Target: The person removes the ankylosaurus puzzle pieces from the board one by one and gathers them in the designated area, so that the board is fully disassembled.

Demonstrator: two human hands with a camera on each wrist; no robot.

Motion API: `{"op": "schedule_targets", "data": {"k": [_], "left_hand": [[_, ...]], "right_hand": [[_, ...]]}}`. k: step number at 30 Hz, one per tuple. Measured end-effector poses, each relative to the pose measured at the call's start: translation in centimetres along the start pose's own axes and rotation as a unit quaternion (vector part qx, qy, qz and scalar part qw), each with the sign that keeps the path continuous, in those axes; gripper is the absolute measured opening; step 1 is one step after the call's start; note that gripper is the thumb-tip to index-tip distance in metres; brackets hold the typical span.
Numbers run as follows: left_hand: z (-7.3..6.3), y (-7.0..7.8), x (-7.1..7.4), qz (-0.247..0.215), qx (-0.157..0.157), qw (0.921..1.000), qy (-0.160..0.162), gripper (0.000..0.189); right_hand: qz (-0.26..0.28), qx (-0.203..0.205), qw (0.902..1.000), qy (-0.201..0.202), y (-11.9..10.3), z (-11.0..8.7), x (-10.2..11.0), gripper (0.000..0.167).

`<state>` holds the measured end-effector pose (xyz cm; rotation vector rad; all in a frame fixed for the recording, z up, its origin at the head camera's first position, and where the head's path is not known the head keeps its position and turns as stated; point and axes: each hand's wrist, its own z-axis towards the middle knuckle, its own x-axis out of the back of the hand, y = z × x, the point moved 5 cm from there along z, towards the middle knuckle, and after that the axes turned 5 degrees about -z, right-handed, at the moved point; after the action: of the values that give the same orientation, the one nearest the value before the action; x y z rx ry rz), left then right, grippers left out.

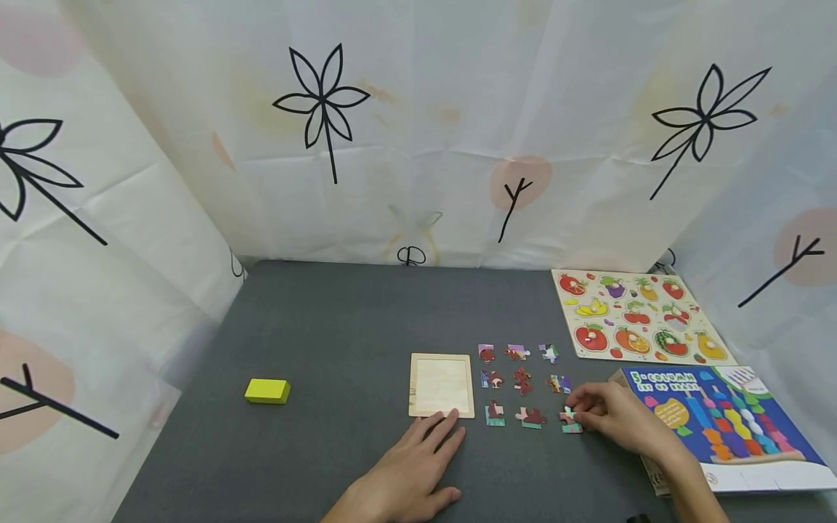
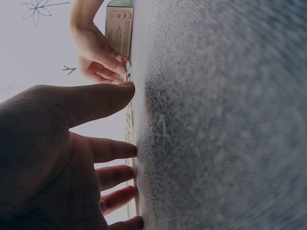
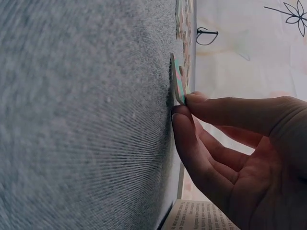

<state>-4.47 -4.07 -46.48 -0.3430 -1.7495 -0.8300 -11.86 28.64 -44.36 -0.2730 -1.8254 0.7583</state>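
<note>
My right hand [image 1: 617, 414] pinches the edge of a jigsaw piece [image 1: 572, 428] between thumb and index finger. In the right wrist view that puzzle piece [image 3: 177, 79] is tilted, one edge raised by the fingertips. Several more jigsaw pieces [image 1: 522, 381] lie in loose rows left of it, printed in brown, purple and teal. Beside the rows lies a square wooden puzzle tray [image 1: 441, 386] with a raised rim. My left hand [image 1: 413, 468] rests with fingers spread, its fingertips at the tray's near edge. In the left wrist view the left hand's fingers [image 2: 115, 176] reach down to the cloth.
A blue printed toy box [image 1: 732, 421] stands at the right, under my right forearm. Behind it lies a fruit puzzle board [image 1: 637, 316]. A yellow block [image 1: 267, 391] sits on the left of the grey tabletop [image 1: 327, 319]. White patterned cloth hangs around the table.
</note>
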Motion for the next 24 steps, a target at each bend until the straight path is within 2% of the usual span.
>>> {"op": "schedule_targets", "data": {"k": [10, 18, 24], "left_hand": [[-0.03, -0.08, 0.05, 0.002, -0.002, 1.0000, -0.001, 0.077], [-0.27, -0.31, -0.24, -0.012, 0.006, 0.9993, -0.034, 0.074], [-0.88, -0.61, -0.05, -0.016, -0.009, 0.9991, -0.038, 0.070]], "right_hand": [[-0.009, 0.002, 0.9999, 0.013, 0.17, 0.13, 0.12, 0.012], [0.045, 0.019, 0.9988, 0.000, 0.23, -0.19, 0.31, 0.016], [0.092, 0.051, 0.9944, -0.009, -0.04, -0.47, 0.42, 0.021]]}}
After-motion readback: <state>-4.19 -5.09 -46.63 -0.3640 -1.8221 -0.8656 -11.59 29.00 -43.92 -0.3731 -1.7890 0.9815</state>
